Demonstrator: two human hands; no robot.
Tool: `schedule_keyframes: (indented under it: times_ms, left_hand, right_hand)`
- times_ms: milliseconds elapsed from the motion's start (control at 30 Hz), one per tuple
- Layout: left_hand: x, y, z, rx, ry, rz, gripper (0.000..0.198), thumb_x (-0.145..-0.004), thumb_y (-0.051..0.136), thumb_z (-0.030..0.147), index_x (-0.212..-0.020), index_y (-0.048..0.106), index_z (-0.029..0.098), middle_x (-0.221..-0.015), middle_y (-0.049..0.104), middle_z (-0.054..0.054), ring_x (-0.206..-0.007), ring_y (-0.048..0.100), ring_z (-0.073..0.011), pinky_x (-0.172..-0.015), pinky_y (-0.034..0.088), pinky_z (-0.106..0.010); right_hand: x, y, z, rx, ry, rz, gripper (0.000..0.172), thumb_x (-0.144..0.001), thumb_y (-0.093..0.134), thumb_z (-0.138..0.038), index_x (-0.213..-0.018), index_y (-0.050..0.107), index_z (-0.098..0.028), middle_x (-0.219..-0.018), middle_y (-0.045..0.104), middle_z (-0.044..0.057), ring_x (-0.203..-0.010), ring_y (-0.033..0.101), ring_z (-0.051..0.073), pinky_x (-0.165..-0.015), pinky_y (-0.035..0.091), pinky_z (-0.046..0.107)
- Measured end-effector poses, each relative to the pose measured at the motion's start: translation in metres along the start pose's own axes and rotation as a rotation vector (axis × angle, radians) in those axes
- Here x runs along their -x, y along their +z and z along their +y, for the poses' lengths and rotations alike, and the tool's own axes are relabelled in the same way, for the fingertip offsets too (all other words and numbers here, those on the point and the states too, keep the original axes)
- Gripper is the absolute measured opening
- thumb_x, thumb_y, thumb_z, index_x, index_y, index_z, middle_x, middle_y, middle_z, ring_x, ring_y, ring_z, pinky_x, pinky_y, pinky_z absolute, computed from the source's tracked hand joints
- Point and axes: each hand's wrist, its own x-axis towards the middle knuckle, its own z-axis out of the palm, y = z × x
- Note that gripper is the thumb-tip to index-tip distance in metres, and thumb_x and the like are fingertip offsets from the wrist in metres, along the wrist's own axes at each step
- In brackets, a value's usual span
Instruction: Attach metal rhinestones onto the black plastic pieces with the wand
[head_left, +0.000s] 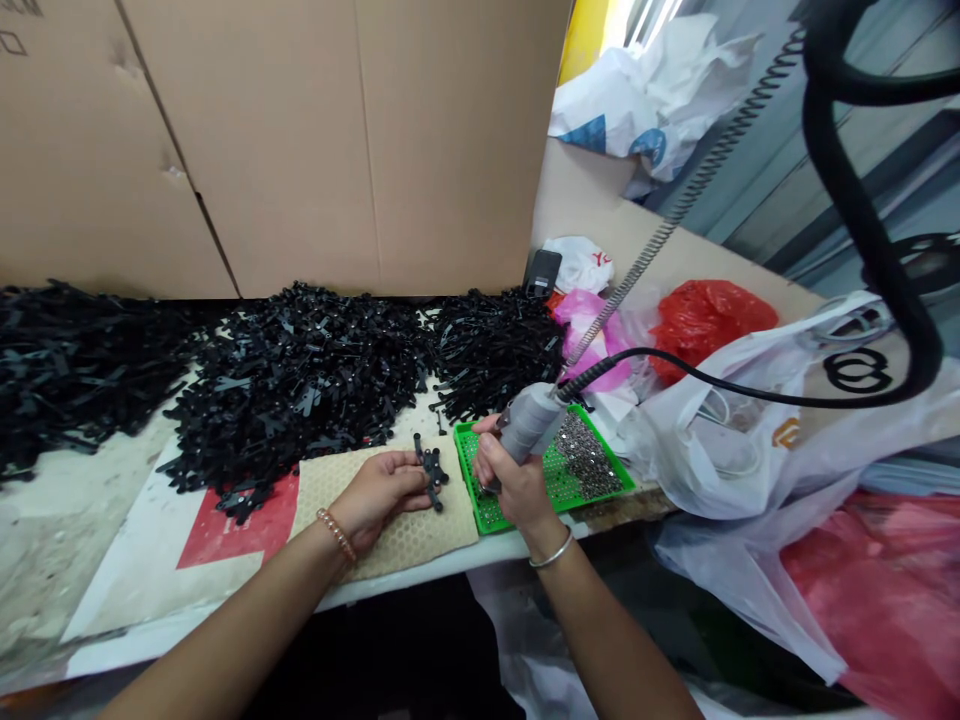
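Observation:
My left hand (386,492) rests over a tan textured mat (442,530), its fingers closed on a small black bracket-like part (433,478) with several arms. In my right hand (516,480) is a grey electric screwdriver (531,420), gripped round its body and hung from a coiled spring (660,235) with a black cable at its top. The screwdriver's tip is hidden by my hand. Beneath that hand lies a green perforated tray (626,485), with small metal screws (589,460) heaped at its right side.
Piles of black parts (315,360) cover the back of the table, below a large cardboard sheet (450,140). To the right are a red plastic bag (705,320), a pink bag (592,315) and white plastic bags (720,440). A thick black tube (862,200) arches at upper right.

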Motion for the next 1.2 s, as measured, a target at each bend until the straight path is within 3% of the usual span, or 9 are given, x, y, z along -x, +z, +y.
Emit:
schedule_keyframes:
  times_ms: [467, 667, 867, 1067, 1200]
  left_hand:
    - [-0.002, -0.003, -0.002, 0.0, 0.003, -0.022, 0.021, -0.067, 0.068, 0.006, -0.088, 0.068, 0.008, -0.085, 0.07, -0.009, -0.068, 0.065, -0.0131, -0.062, 0.056, -0.021]
    - [-0.002, -0.002, -0.001, 0.007, 0.006, -0.015, 0.018, -0.067, 0.067, 0.004, -0.085, 0.068, 0.008, -0.078, 0.07, -0.007, -0.064, 0.064, -0.0122, -0.06, 0.056, -0.021]
    - [-0.001, -0.002, -0.002, -0.004, 0.002, -0.015, 0.018, -0.071, 0.063, 0.004, -0.089, 0.067, 0.007, -0.082, 0.07, -0.009, -0.067, 0.065, -0.0126, -0.063, 0.057, -0.021]
    - [0.0, -0.001, -0.001, -0.004, 0.002, -0.01, 0.02, -0.072, 0.062, 0.003, -0.091, 0.066, 0.006, -0.084, 0.07, -0.01, -0.066, 0.064, -0.0116, -0.06, 0.056, -0.019]
    - [-0.001, -0.001, -0.001, 0.01, -0.001, 0.001, 0.019, -0.07, 0.063, 0.002, -0.089, 0.066, 0.006, -0.082, 0.07, -0.009, -0.063, 0.064, -0.0106, -0.058, 0.055, -0.018]
  right_hand:
    - [0.0, -0.001, 0.003, -0.012, -0.035, -0.033, 0.013, -0.086, 0.065, -0.034, -0.091, 0.059, -0.024, -0.051, 0.042, -0.007, -0.041, 0.039, 0.01, -0.042, 0.033, 0.026]
    - [-0.002, -0.003, 0.006, -0.044, -0.033, -0.045, 0.016, -0.085, 0.066, -0.034, -0.091, 0.057, -0.022, -0.051, 0.041, -0.009, -0.04, 0.038, 0.008, -0.04, 0.033, 0.022]
    - [-0.001, -0.002, 0.006, 0.007, -0.013, -0.079, 0.017, -0.085, 0.065, -0.036, -0.083, 0.055, -0.023, -0.051, 0.041, -0.008, -0.04, 0.038, 0.01, -0.042, 0.033, 0.025]
    - [0.003, -0.002, 0.008, 0.025, -0.034, -0.041, 0.019, -0.085, 0.065, -0.036, -0.094, 0.057, -0.022, -0.053, 0.043, -0.008, -0.041, 0.039, 0.01, -0.042, 0.033, 0.024]
    - [-0.001, 0.004, -0.011, -0.061, -0.082, 0.061, 0.018, -0.083, 0.066, -0.035, -0.09, 0.058, -0.021, -0.048, 0.039, -0.009, -0.04, 0.036, 0.009, -0.043, 0.034, 0.022]
